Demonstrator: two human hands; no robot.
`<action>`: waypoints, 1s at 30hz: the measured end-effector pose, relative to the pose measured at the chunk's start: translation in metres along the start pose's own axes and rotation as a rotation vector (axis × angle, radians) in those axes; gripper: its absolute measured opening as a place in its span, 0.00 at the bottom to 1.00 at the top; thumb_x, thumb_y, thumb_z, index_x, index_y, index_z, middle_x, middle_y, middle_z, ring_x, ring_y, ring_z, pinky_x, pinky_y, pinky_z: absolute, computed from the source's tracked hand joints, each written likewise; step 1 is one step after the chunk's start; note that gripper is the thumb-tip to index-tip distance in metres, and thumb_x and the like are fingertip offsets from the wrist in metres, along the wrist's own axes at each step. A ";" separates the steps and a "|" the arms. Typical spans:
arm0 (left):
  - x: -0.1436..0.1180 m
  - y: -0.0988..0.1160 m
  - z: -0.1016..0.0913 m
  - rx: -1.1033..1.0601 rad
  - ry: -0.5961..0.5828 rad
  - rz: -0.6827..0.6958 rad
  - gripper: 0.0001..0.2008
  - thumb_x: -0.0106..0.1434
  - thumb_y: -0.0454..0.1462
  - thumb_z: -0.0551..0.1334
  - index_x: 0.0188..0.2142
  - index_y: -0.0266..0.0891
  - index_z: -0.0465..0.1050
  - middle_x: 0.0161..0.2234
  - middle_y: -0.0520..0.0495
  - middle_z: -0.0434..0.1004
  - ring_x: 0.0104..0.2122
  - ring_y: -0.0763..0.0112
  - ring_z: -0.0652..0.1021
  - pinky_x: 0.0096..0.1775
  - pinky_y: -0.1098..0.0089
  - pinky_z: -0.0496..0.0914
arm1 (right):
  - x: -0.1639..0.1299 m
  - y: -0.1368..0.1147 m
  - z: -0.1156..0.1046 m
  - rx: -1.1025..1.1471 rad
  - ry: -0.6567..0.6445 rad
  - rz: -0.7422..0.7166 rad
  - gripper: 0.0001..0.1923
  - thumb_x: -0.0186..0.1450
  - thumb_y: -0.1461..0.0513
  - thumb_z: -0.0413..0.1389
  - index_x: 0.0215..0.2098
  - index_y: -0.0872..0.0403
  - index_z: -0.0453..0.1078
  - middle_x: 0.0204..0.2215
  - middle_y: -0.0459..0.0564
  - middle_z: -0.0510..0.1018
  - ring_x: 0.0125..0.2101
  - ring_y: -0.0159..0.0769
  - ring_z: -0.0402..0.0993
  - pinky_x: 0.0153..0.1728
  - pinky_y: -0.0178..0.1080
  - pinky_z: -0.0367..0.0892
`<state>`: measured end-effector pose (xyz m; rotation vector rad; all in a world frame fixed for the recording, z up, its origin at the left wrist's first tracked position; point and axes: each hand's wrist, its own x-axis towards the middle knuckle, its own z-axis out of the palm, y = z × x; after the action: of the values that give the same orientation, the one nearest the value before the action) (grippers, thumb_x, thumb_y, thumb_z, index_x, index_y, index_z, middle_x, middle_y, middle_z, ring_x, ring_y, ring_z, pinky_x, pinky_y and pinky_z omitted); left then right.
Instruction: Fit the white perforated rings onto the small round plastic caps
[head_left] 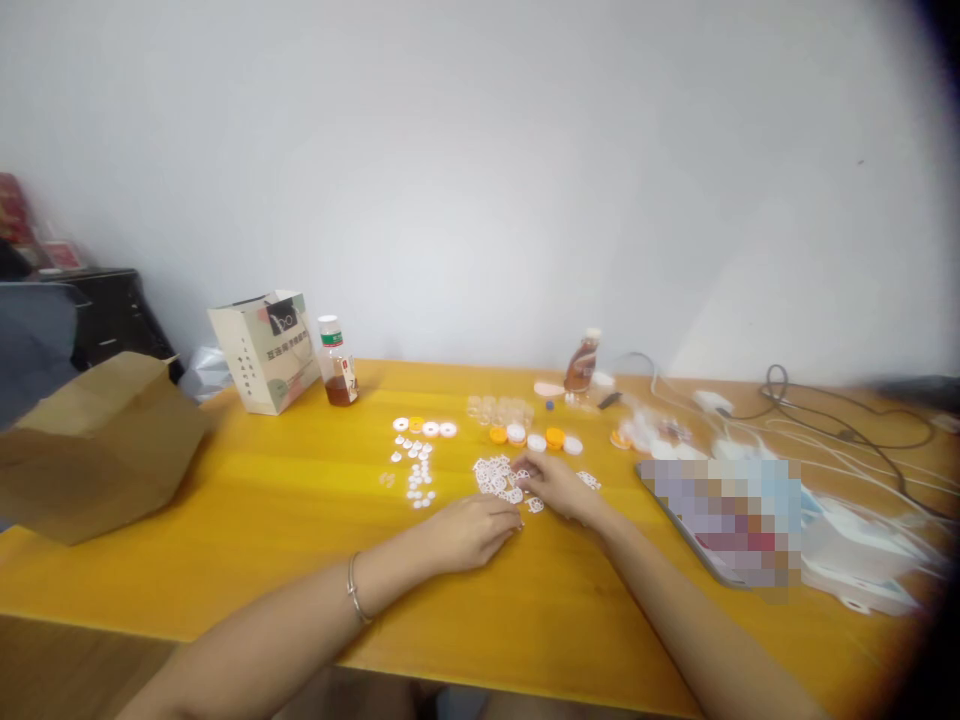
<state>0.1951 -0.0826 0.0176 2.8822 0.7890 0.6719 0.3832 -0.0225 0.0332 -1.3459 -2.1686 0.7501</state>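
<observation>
A pile of small white openwork pieces (pixel 493 474) lies on the yellow wooden table in front of me. My right hand (pixel 559 487) reaches over its right side, fingers curled down and the tips at the pieces. Whatever they pinch is too small to make out. Close to the pile's near edge is my left hand (pixel 476 530), its fingers bent and pressed together; what is in them is hidden. A few more openwork pieces (pixel 589 481) lie beyond the right hand. To the left are small white discs (pixel 420 480) in rows, with white knob-like parts (pixel 411 446) behind them.
Behind the pile stand orange and white round caps (pixel 536 442) and clear small cups (pixel 501 410). White rings (pixel 430 429) lie left of these. Bottles (pixel 339 365), a paper box (pixel 266 355) and a brown bag (pixel 97 440) flank the back. A tablet-like slab (pixel 675 520) and cables (pixel 832 435) are right.
</observation>
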 end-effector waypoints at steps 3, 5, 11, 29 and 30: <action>0.000 -0.001 0.000 -0.020 0.017 -0.005 0.12 0.63 0.32 0.48 0.42 0.38 0.67 0.40 0.45 0.72 0.41 0.69 0.72 0.42 0.69 0.67 | 0.000 0.000 0.001 0.051 0.019 -0.038 0.09 0.55 0.66 0.51 0.36 0.54 0.64 0.32 0.49 0.72 0.35 0.35 0.69 0.36 0.37 0.64; 0.000 -0.002 0.001 -0.033 0.033 -0.009 0.12 0.62 0.32 0.48 0.42 0.38 0.67 0.41 0.45 0.72 0.41 0.69 0.72 0.42 0.69 0.67 | 0.000 0.000 0.001 0.084 0.027 -0.062 0.09 0.56 0.67 0.49 0.37 0.54 0.64 0.33 0.49 0.72 0.36 0.35 0.69 0.38 0.38 0.64; -0.001 -0.002 0.005 -0.034 0.067 -0.041 0.11 0.63 0.31 0.48 0.39 0.37 0.67 0.40 0.46 0.71 0.41 0.70 0.71 0.43 0.70 0.66 | 0.002 0.003 0.003 0.187 0.088 -0.091 0.11 0.56 0.64 0.51 0.39 0.54 0.63 0.33 0.49 0.71 0.35 0.34 0.69 0.39 0.39 0.66; 0.000 -0.009 -0.010 -0.258 0.406 -0.270 0.10 0.62 0.35 0.50 0.41 0.38 0.65 0.35 0.46 0.71 0.34 0.71 0.71 0.39 0.69 0.66 | -0.004 -0.021 0.013 0.663 0.073 0.029 0.16 0.49 0.52 0.59 0.29 0.54 0.62 0.22 0.43 0.72 0.24 0.31 0.71 0.30 0.37 0.66; 0.000 -0.011 -0.010 -0.278 0.423 -0.287 0.10 0.62 0.35 0.51 0.42 0.39 0.66 0.36 0.46 0.71 0.34 0.71 0.71 0.39 0.69 0.66 | -0.004 -0.022 0.016 0.683 0.048 0.040 0.17 0.50 0.51 0.58 0.28 0.53 0.60 0.20 0.42 0.72 0.23 0.31 0.71 0.29 0.37 0.67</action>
<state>0.1858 -0.0739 0.0251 2.3448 1.0314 1.2567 0.3601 -0.0369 0.0352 -1.0228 -1.6143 1.3038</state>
